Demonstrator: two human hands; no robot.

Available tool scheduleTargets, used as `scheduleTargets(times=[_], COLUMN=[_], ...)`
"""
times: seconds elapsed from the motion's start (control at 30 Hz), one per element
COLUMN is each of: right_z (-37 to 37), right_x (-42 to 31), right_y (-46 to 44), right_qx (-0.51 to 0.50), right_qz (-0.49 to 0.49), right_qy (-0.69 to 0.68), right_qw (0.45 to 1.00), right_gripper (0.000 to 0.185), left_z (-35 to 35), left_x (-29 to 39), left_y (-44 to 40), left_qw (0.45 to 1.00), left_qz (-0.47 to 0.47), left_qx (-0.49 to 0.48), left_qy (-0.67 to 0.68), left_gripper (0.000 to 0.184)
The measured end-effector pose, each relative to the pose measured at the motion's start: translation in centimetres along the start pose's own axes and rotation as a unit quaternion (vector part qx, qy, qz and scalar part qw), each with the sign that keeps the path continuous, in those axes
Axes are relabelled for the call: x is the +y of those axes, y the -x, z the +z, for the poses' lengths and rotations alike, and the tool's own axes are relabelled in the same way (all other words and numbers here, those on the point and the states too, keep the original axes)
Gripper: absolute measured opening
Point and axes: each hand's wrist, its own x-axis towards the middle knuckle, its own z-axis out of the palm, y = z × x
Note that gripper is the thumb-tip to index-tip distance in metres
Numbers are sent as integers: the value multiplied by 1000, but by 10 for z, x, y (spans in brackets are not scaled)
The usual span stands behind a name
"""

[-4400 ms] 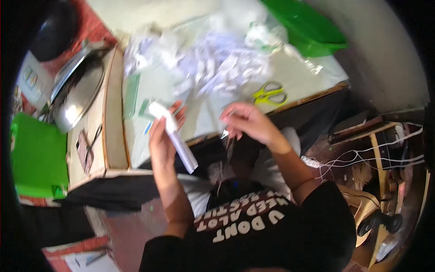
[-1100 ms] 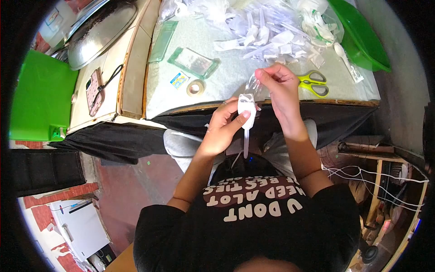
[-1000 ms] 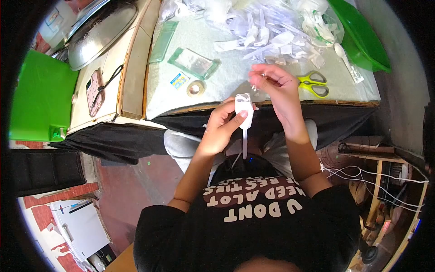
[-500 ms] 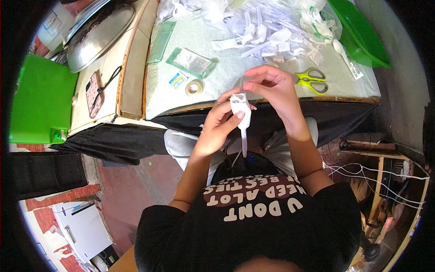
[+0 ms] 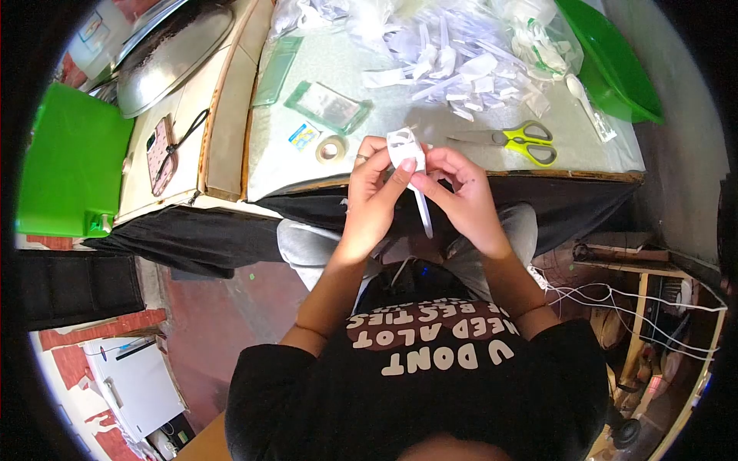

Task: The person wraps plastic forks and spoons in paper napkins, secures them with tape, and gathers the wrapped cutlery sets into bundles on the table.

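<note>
Just off the table's front edge, my left hand is closed round a white plastic spoon, its thumb pressed on the front. The handle points down toward my lap. White folded material, which looks like tissue or wrapping, surrounds the upper end. From the other side my right hand pinches the same bundle, thumb and fingers against its lower part. The fingertips partly cover where the spoon meets the white material. Near my right hand lie scissors with green and grey handles, and a tape roll rests near my left.
A heap of white plastic cutlery and wrappers covers the table's back. Beside it are a plastic bag, a wrapped spoon and a green basin. Clear green-edged packs lie left; a phone rests on the side counter.
My right hand has come down from above the bundle to grip its side. The bundle has tilted slightly, its handle swinging right. The view has shifted a little.
</note>
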Motion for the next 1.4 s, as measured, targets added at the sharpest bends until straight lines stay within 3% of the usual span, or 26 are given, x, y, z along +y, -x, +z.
scheduleTargets(times=[0.1, 0.17, 0.2, 0.27, 0.3, 0.43, 0.67, 0.83, 1.13, 1.4], right_z=[-1, -5, -9, -29, -31, -48, -56, -39, -19, -3], right_x=[8, 0, -6, -18, -28, -39, -74, -69, -65, -38], right_y=[3, 1, -2, -8, -12, -22, -40, -48, -47, -47], right_qx=[37, 89, 135, 163, 158, 168, 143, 90, 77, 69], right_qz=[4, 8, 14, 9, -30, -122, -156, -160, -168, -123], right_qy=[42, -67, -117, -52, -69, -51, -324, -318, -241, -182], right_qw=[998, 994, 984, 985, 985, 977, 922, 930, 953, 973], right_gripper=[15, 15, 16, 17, 17, 18, 24, 25, 28, 24], left_z=[4, 6, 1, -14, -12, -4, -2, -2, -3, 4], left_x=[-2, 3, 3, 5, 7, 19, 15, 17, 16, 9], left_y=[1, 0, 0, 2, 2, 0, -3, -2, 0, -1], left_qw=[999, 996, 998, 997, 998, 994, 996, 996, 996, 996], left_qz=[-25, -14, -6, 10, -34, -4, 18, 29, 39, -37], left_qx=[25, 62, 52, 33, 56, 98, 91, 87, 77, 69], left_qy=[39, 57, 16, -64, -23, 38, 14, -1, 3, 30], left_gripper=[20, 24, 26, 32, 42, 55, 65, 69, 63, 29])
